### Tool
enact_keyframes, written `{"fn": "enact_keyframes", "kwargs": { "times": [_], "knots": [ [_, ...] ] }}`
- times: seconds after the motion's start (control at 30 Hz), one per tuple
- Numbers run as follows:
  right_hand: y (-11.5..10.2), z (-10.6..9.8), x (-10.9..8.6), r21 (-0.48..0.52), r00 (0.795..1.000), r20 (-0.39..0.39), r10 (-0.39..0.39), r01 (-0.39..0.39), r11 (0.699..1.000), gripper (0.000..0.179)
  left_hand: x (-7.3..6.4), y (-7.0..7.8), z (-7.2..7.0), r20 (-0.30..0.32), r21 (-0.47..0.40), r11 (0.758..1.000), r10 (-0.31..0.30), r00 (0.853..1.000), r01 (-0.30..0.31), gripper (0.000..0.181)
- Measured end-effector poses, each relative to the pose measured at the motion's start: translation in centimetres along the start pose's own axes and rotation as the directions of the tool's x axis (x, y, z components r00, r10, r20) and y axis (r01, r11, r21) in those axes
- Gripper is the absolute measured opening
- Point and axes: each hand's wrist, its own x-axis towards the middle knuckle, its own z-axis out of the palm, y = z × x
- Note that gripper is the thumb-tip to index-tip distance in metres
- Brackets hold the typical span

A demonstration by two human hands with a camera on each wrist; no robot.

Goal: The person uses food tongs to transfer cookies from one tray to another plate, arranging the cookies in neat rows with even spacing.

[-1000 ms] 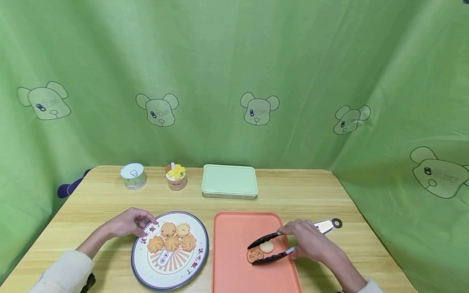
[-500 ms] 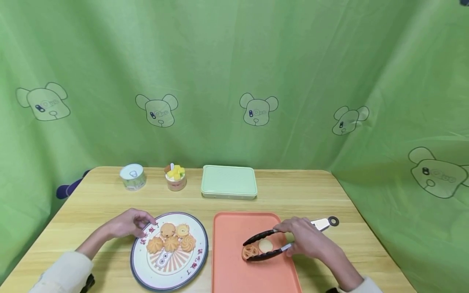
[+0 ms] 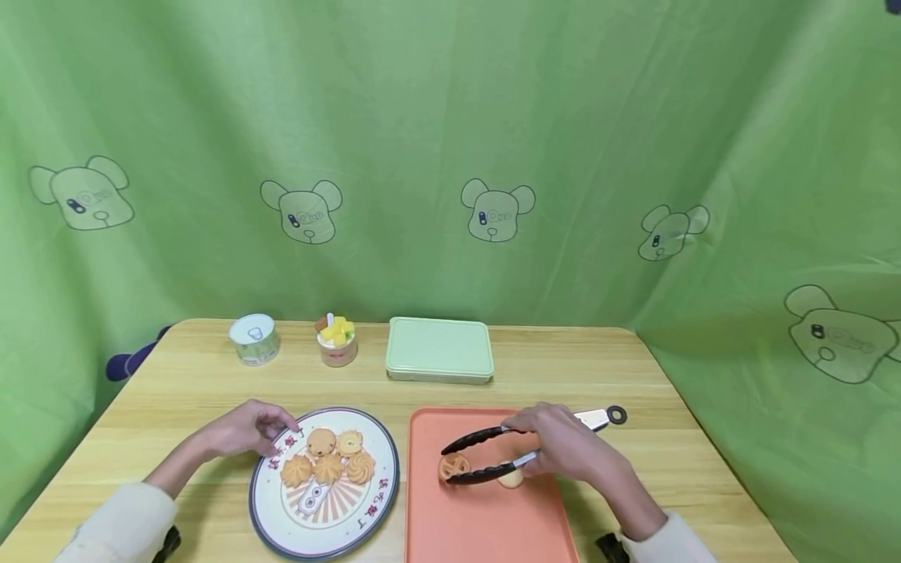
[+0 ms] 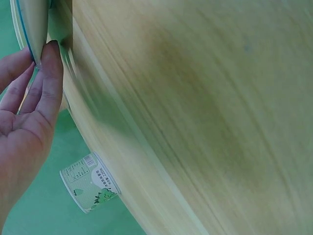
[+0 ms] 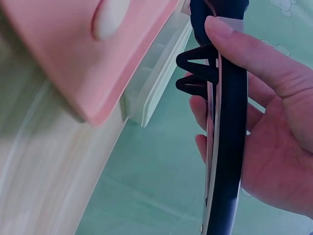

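My left hand [image 3: 246,428] pinches the rim of a white plate [image 3: 281,524] with a blue edge; the left wrist view shows fingers on both faces of the plate [image 4: 36,22]. Several cookies [image 3: 327,469] lie on it. Over a coral tray [image 3: 486,532], my right hand [image 3: 563,443] holds black-tipped tongs [image 3: 486,474]. Their tips stand apart on either side of a round pretzel-shaped cookie [image 3: 454,467]; whether they touch it I cannot tell. A pale round cookie [image 3: 511,479], partly covered by the tongs, lies on the tray behind the tips.
Along the table's back stand a tin can [image 3: 255,340], a small dessert cup [image 3: 336,344] with yellow topping and a pale green lidded box [image 3: 439,349]. Green curtain [image 3: 401,156] hangs behind the wooden table [image 3: 563,356] and at its sides.
The right hand and tongs have moved left across the tray. The pretzel-shaped cookie has shifted left with the tips, away from the pale cookie. My left hand and the plate have stayed put.
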Motion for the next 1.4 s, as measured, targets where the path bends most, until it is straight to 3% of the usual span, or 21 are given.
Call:
{"fn": "enact_keyframes", "kwargs": {
  "times": [0.23,0.87,1.17,1.4],
  "knots": [
    [-1.7,0.1,1.6,-0.005,1.000,0.025,0.011,-0.011,1.000,0.053,0.0,0.1,0.0,0.003,0.008,1.000,0.007,1.000,-0.007,0.044],
    [-7.1,3.3,6.9,-0.056,0.988,0.028,-0.150,0.151,0.987,0.049,-0.1,0.1,0.0,-0.003,0.008,1.000,0.007,1.000,-0.007,0.043],
    [-9.7,4.5,8.3,-0.076,0.987,0.038,-0.155,0.157,0.985,0.058,-0.1,0.1,-0.1,-0.003,0.011,1.000,0.011,1.000,-0.011,0.044],
    [-11.4,5.6,9.0,-0.126,0.973,0.042,-0.226,0.230,0.965,0.060,-0.1,0.0,-0.1,0.003,0.011,1.000,0.011,1.000,-0.011,0.044]
  ]
}}
